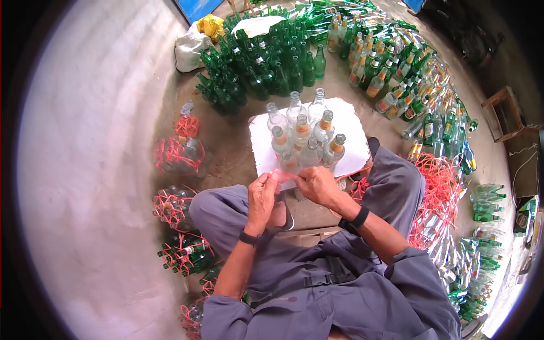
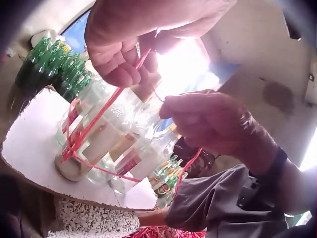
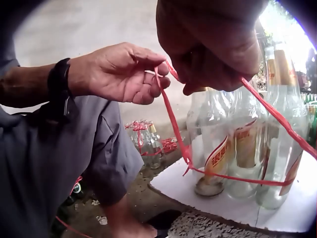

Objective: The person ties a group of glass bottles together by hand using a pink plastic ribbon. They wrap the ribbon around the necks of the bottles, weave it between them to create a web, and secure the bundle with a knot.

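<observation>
Several clear glass bottles (image 1: 302, 130) stand grouped upright on a white board (image 1: 354, 122) in front of the person. Red plastic twine (image 3: 173, 120) loops around the lower part of the group and rises from a crossing at the near side up to both hands. The left hand (image 1: 262, 195) pinches one strand between thumb and fingertips, just above the near edge of the board. Close beside it, the right hand (image 1: 319, 186) grips another stretch of the twine with curled fingers. A strand also trails down below the right hand in the left wrist view.
A speckled stone block (image 2: 94, 218) supports the board. Green bottles (image 1: 266, 68) crowd the floor beyond it, with labelled bottles (image 1: 377, 82) heaped to the right. Tied bundles (image 1: 180, 156) line the left wall, and a red twine pile (image 1: 436, 192) lies by the right knee.
</observation>
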A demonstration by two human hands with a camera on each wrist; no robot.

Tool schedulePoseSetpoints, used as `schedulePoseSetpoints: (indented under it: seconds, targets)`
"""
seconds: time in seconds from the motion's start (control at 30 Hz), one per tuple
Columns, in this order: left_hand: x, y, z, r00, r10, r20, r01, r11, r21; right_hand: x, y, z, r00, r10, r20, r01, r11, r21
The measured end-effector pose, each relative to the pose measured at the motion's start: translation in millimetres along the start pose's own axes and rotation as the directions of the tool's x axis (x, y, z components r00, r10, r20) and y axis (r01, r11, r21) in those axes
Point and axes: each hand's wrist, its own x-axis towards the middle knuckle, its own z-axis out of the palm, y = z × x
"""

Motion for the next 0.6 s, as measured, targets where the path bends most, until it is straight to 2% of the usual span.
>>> schedulePoseSetpoints:
  seconds: [0.07, 0.1, 0.17, 0.2, 0.27, 0.4, 0.47, 0.6]
  targets:
    - [-2, 8, -6, 0.983, -0.127, 0.135, 0.119, 0.991, 0.064, 2, 0, 10, 0.992, 0.117, 0.04, -0.119, 0.992, 0.052]
    - [-2, 8, -8, 0.982, -0.127, 0.138, 0.118, 0.99, 0.072, 2, 0, 13, 0.992, 0.119, 0.035, -0.121, 0.991, 0.059]
    - [-2, 6, -11, 0.975, -0.107, 0.197, 0.109, 0.994, -0.001, 2, 1, 17, 0.97, 0.208, 0.124, -0.222, 0.968, 0.115]
    - [-1, 7, -9, 0.974, -0.107, 0.201, 0.108, 0.994, 0.003, 2, 1, 18, 0.97, 0.211, 0.121, -0.225, 0.967, 0.119]
    - [-1, 11, -5, 0.978, -0.057, 0.202, 0.085, 0.987, -0.134, 2, 0, 21, 0.977, 0.156, 0.146, -0.182, 0.965, 0.191]
    - [0, 16, -2, 0.983, -0.014, 0.181, 0.03, 0.996, -0.087, 0, 1, 25, 0.985, 0.161, 0.056, -0.17, 0.954, 0.245]
    - [2, 13, -3, 0.987, 0.026, 0.158, -0.021, 0.999, -0.031, -3, -2, 16, 0.972, 0.233, 0.04, -0.234, 0.921, 0.311]
    - [7, 13, 0, 0.994, -0.032, 0.104, 0.033, 0.999, -0.005, -10, 3, 1, 0.951, 0.308, 0.04, -0.308, 0.919, 0.247]
